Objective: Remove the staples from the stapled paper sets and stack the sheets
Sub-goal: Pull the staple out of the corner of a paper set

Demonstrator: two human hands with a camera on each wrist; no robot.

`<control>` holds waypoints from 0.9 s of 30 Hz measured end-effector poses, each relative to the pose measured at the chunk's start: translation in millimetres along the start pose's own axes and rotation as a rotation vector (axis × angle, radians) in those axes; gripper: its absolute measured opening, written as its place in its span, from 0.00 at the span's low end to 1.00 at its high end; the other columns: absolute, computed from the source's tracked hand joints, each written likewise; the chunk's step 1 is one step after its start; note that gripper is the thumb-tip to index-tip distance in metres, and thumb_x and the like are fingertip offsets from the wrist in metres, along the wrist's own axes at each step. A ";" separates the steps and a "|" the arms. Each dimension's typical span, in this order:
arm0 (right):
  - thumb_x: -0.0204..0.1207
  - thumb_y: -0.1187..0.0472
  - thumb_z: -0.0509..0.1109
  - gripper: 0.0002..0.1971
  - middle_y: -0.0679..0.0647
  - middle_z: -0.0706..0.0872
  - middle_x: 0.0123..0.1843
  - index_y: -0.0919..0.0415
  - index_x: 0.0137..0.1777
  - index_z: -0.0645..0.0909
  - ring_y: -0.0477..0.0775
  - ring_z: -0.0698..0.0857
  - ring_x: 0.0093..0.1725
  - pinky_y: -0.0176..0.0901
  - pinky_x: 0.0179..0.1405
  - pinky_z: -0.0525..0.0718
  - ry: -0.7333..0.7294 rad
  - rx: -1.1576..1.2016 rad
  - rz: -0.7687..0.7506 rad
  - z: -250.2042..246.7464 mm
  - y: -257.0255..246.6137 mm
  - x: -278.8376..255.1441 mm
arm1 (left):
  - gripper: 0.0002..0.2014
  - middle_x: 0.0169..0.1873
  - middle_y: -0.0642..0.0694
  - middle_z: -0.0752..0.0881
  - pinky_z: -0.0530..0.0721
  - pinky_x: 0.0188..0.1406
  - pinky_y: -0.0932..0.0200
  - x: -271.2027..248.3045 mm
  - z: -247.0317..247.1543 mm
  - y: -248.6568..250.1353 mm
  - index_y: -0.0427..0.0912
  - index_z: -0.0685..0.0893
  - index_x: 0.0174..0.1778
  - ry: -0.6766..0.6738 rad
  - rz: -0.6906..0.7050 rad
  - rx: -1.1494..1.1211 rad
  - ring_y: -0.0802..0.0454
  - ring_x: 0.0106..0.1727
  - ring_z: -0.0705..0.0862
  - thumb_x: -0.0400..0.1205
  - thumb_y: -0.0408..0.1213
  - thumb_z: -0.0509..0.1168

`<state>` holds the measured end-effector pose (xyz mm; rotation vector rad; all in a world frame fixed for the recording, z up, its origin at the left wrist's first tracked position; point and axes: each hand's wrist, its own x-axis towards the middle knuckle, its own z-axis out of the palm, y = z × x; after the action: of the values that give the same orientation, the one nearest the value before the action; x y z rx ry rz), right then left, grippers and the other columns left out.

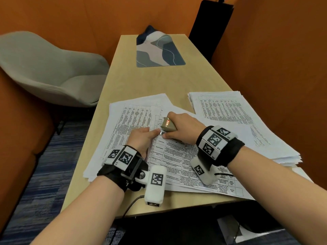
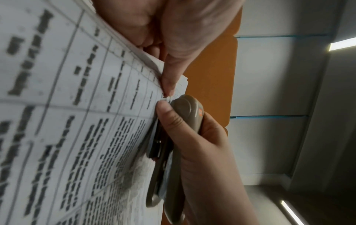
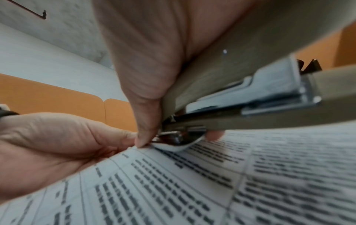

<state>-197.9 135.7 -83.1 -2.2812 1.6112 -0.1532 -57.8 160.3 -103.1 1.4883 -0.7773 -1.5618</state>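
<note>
Both hands meet at the corner of a stapled paper set (image 1: 177,156), at 6 o'clock on the table (image 1: 159,80).

The right hand (image 1: 184,128) grips a beige stapler (image 1: 168,124), nose down on that corner; the left hand (image 1: 141,138), at its 9 o'clock, pinches the sheets there.

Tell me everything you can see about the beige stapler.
The stapler has a beige, plastic-looking body, a red MAX mark on top and a shiny metal inner part and tip. The right hand grips it. Its front end lies at the corner of a printed paper set, which the left hand pinches beside it.
</note>
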 end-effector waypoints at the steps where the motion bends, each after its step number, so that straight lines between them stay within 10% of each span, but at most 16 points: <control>1: 0.73 0.45 0.72 0.23 0.56 0.81 0.53 0.59 0.57 0.70 0.59 0.81 0.53 0.43 0.40 0.70 0.003 -0.009 -0.007 -0.6 -1.4 -1.4 | 0.23 0.48 0.29 0.86 0.85 0.53 0.38 0.3 1.0 -1.0 0.24 0.73 0.66 0.003 -0.007 -0.011 0.38 0.43 0.86 0.77 0.27 0.69; 8: 0.75 0.43 0.68 0.24 0.59 0.83 0.55 0.60 0.59 0.69 0.62 0.81 0.55 0.45 0.42 0.71 0.105 -0.217 -0.115 -3.0 -11.5 -7.9 | 0.04 0.32 0.36 0.86 0.84 0.44 0.46 -0.4 1.2 2.0 0.31 0.83 0.40 -0.004 -0.049 0.017 0.43 0.32 0.84 0.79 0.26 0.63; 18: 0.81 0.49 0.60 0.18 0.56 0.81 0.57 0.62 0.63 0.67 0.61 0.82 0.50 0.46 0.36 0.67 0.200 -0.482 -0.343 -2.3 -20.9 -22.5 | 0.05 0.31 0.34 0.83 0.83 0.43 0.43 2.6 -2.6 2.0 0.27 0.82 0.40 0.011 -0.044 0.045 0.40 0.38 0.84 0.70 0.22 0.66; 23: 0.76 0.43 0.67 0.22 0.57 0.83 0.55 0.59 0.60 0.69 0.60 0.82 0.53 0.43 0.40 0.69 0.194 -0.143 -0.114 -1.6 -10.6 -15.5 | 0.03 0.24 0.41 0.86 0.83 0.20 0.63 -1.8 -4.6 6.2 0.26 0.79 0.46 -0.062 0.013 0.022 0.52 0.23 0.86 0.80 0.21 0.61; 27: 0.70 0.44 0.73 0.22 0.55 0.82 0.51 0.57 0.54 0.73 0.57 0.81 0.52 0.45 0.44 0.77 0.145 0.152 0.024 2.6 0.3 -6.6 | 0.08 0.43 0.34 0.87 0.89 0.36 0.54 -3.9 -9.8 4.6 0.27 0.81 0.52 -0.141 0.058 0.107 0.44 0.38 0.90 0.78 0.19 0.62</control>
<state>-199.8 142.3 -84.9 -2.1782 1.6351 -0.4286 -47.6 162.5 -98.3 1.4287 -0.9906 -1.6159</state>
